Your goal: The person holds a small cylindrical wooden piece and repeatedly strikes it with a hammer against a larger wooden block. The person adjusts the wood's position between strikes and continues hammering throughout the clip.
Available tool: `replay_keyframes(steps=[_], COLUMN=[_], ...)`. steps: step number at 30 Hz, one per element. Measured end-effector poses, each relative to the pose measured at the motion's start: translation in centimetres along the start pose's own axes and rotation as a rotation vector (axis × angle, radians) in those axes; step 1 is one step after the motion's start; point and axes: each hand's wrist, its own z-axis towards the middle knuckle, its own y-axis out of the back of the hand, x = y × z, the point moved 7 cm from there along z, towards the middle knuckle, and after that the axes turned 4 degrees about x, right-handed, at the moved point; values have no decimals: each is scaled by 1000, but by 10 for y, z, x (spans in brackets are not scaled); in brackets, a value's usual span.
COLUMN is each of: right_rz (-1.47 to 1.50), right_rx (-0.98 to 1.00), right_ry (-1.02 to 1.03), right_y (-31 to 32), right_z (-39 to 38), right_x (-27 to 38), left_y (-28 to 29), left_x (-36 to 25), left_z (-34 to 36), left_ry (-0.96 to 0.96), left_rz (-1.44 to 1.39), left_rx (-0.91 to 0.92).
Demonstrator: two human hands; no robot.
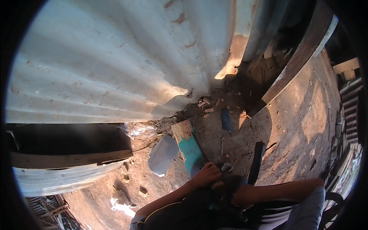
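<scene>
My left hand (208, 173) is at the lower middle, fingers curled in, beside the lower end of a board (190, 150) painted teal with a bare, worn upper end. What the fingers close on is lost in dark shadow. Just right of them is a small grey rounded thing (226, 167) whose kind I cannot make out. My right forearm (276, 191) comes in from the right and bends toward my left hand. The right hand itself is hidden in shadow in front of my dark clothing. A small tan piece (217, 185) shows between the two.
Corrugated metal sheet (115, 57) rises ahead. On the dirt ground lie a grey flat piece (163, 155), a blue piece (226, 119), wood offcuts (207, 110) and a white bag (122, 207). A dark bar (256, 163) stands near my right arm. A curved beam (295, 57) slants at right.
</scene>
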Motion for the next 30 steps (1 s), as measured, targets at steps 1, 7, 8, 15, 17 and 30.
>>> replay_keyframes(steps=[1, 7, 8, 15, 17, 30], right_rz=[-28, 32, 5, 19, 17, 31], right_rx=[38, -198, -137, -153, -89, -27], right_ry=[24, -21, 5, -73, -39, 38], right_y=[-5, -1, -9, 2, -13, -8], right_z=[3, 9, 12, 14, 16, 13], right_x=[0, -16, -11, -17, -13, -8], left_y=[-2, -3, -3, -14, -5, -23], left_x=[1, 2, 1, 5, 0, 17], left_z=[-2, -3, -2, -2, 4, -5], left_ry=[-2, 5, 12, 37, 50, 13], left_rz=[10, -1, -12, 103, 60, 199], left_rx=[2, 18, 40, 108, 88, 108])
